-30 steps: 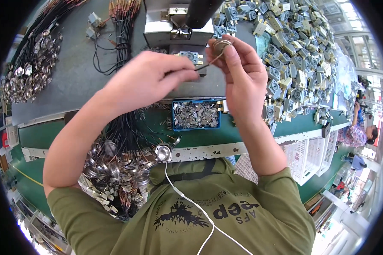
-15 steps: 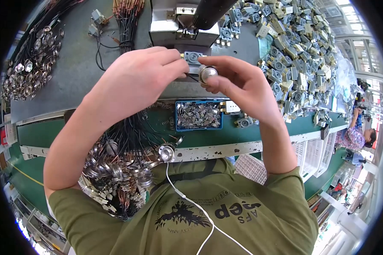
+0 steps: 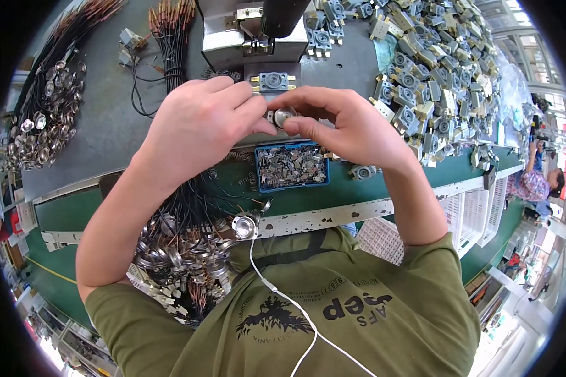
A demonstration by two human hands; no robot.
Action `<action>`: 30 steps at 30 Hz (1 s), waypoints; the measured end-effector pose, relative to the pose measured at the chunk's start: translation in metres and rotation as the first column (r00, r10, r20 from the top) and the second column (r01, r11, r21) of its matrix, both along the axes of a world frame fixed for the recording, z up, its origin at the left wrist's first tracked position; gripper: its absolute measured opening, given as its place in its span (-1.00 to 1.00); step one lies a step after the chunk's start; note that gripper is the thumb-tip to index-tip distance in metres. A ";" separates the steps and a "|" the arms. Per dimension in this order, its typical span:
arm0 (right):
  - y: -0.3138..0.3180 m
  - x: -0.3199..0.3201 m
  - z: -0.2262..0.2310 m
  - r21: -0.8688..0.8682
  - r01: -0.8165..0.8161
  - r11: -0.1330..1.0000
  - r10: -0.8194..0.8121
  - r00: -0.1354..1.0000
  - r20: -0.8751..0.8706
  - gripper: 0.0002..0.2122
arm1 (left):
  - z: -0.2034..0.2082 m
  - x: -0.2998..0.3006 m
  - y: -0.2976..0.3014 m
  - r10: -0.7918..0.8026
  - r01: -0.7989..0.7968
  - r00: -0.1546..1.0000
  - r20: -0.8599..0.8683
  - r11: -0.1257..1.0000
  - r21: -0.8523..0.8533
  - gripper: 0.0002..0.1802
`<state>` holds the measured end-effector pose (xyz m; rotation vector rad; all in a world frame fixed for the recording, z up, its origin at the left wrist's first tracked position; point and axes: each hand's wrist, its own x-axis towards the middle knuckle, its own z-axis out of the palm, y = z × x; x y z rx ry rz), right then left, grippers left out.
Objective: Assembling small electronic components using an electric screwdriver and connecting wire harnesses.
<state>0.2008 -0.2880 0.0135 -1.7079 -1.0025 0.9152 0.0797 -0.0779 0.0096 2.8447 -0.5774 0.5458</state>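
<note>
My left hand [image 3: 198, 125] and my right hand [image 3: 349, 129] meet over the grey bench, both pinching one small round silver metal part [image 3: 283, 117] between their fingertips. Just beyond the fingers lies a grey square component with brass tabs [image 3: 274, 81], at the foot of a metal press machine [image 3: 251, 28]. Directly below the hands sits a small blue tray [image 3: 292, 166] filled with tiny metal clips. A bundle of black wires with round metal caps [image 3: 182, 245] hangs over the bench edge near my left forearm.
A large heap of grey square components [image 3: 434, 75] covers the right of the bench. Wired caps [image 3: 41, 119] lie at far left, and brass-tipped black wires [image 3: 170, 31] at the top. White baskets [image 3: 478, 213] stand lower right. Another person [image 3: 534, 185] is at the far right.
Both hands came down from a raised position toward the bench. They closed together around the small silver part in front of the press.
</note>
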 end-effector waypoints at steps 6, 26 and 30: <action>-0.015 0.004 0.003 0.080 0.097 0.992 -0.106 0.987 0.120 -0.70 | 0.009 -0.002 0.000 -0.048 0.032 0.993 -0.110 0.990 -0.139 -0.75; 0.071 0.044 0.051 0.745 0.504 0.438 -0.738 0.674 -0.022 -0.58 | -0.015 0.047 0.019 0.106 -0.258 0.822 -0.560 0.946 -0.199 -0.68; 0.068 0.045 0.054 0.761 0.447 0.469 -0.688 0.726 -0.003 -0.61 | -0.016 0.041 0.018 0.139 -0.255 0.842 -0.521 0.954 -0.157 -0.68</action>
